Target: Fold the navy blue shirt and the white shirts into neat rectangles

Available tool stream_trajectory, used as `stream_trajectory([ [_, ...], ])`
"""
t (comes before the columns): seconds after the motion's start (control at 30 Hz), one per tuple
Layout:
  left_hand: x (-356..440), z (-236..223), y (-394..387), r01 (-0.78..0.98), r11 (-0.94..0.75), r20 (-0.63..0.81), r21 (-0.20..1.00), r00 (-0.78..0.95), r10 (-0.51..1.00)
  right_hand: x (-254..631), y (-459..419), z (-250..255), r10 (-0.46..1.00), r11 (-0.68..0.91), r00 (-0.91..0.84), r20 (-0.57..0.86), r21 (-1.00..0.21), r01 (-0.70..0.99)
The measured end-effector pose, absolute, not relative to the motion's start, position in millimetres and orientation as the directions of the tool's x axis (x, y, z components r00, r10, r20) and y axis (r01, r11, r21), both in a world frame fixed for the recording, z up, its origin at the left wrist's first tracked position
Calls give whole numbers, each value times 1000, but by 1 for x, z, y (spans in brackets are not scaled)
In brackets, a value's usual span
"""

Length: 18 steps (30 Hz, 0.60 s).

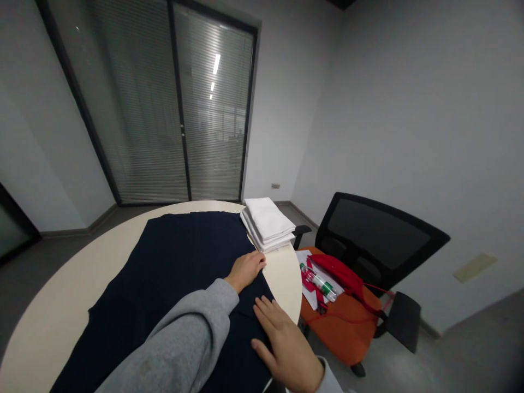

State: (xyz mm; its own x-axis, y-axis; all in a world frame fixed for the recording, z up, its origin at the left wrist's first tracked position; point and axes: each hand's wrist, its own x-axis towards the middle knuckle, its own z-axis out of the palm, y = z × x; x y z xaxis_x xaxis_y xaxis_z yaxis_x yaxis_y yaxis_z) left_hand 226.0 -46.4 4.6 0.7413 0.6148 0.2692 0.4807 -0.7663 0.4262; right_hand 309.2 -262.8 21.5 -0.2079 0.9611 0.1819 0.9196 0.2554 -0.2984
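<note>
A dark navy cloth (176, 256), its outline like a garment, lies spread flat over the round table. My left hand (246, 270) is at the cloth's right edge, its fingers curled and closed on that edge near the white stack. Nearer to me, my right hand (284, 344) rests palm down on the same edge, fingers stretched out and thumb apart. Grey sleeves cover both forearms, and the left one crosses over the cloth and hides part of it.
Folded white cloths (268, 221) are stacked at the table's far right. The pale tabletop (61, 295) shows around the navy cloth. Right of it stands an orange office chair (347, 333) holding a red bag (339, 270) and a plastic bottle (319, 283). Glass panels with blinds stand behind.
</note>
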Motion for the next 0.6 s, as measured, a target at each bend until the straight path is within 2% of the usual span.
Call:
stream_trajectory([
  [0.17, 229, 1, -45, 533, -734, 246, 421, 712, 658, 331, -282, -20, 941, 316, -272, 203, -228, 921],
  [0.33, 229, -5, -39, 530, -705, 266, 471, 677, 686, 336, -287, -32, 952, 292, -257, 164, -241, 926],
  [0.4, 226, -5, -33, 463, -718, 278, 519, 703, 654, 333, -288, -28, 961, 264, -231, 153, -250, 931],
  [0.5, 221, -5, -23, 312, -679, 232, 664, 778, 584, 325, -288, -16, 975, 210, -183, 129, -247, 946],
  [0.6, 220, -4, -18, 293, -597, 157, 746, 795, 586, 317, -284, 2, 985, 125, -89, 149, -255, 959],
])
